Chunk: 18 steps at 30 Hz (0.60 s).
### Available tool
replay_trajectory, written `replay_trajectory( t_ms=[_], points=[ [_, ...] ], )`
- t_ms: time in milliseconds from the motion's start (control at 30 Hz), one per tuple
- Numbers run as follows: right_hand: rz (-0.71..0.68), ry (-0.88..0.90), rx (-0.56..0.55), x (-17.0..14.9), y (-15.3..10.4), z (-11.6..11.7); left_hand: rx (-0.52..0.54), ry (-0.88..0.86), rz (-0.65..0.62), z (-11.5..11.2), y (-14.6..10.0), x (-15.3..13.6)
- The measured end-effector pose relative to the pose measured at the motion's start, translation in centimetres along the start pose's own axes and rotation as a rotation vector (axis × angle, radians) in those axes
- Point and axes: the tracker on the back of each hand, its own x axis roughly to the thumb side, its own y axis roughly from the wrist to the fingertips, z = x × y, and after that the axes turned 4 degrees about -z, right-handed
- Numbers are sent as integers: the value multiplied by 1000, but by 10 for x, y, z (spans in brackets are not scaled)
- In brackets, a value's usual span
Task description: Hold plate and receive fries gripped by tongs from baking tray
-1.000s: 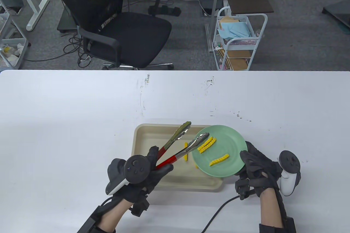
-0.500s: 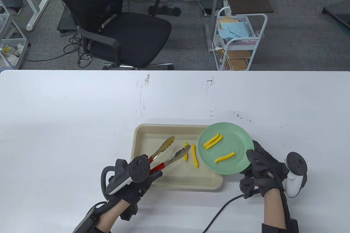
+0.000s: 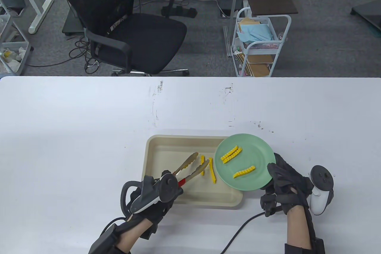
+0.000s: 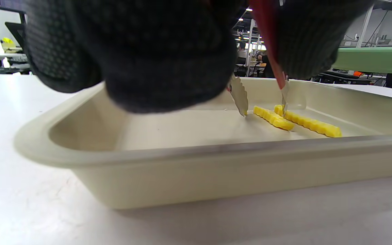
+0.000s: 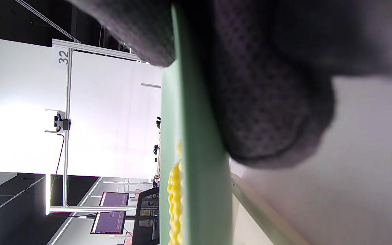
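Note:
My right hand (image 3: 284,181) grips the rim of the green plate (image 3: 256,181) and holds it over the right end of the beige baking tray (image 3: 154,152). Three crinkle fries (image 3: 231,154) lie on the plate. My left hand (image 3: 160,190) holds the red-handled metal tongs (image 3: 190,167), whose open tips reach down beside two fries (image 3: 212,170) on the tray floor. In the left wrist view the tong tips (image 4: 240,98) straddle one fry (image 4: 272,117). The right wrist view shows the plate (image 5: 196,149) edge-on between my fingers (image 5: 267,112).
The white table (image 3: 74,135) spreads wide around the tray. A black cable (image 3: 238,230) runs from my right hand toward the front edge. An office chair (image 3: 125,24) and a white cart (image 3: 259,42) stand beyond the table.
The tongs left the plate, swung left and dropped into the tray, now closing in on the fries there. The plate shifted slightly right, then held still.

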Motion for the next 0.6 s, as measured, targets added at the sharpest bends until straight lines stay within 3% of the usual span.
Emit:
replay_trajectory(
  t_ms=[200, 433, 600],
  points=[
    [4, 3, -1, -1, 0, 0, 32, 17, 1, 3, -2, -6],
    [6, 7, -2, -1, 0, 0, 83, -83, 26, 11, -8, -30],
    [13, 11, -3, -2, 1, 0, 261, -280, -18, 34, -16, -42]
  ],
)
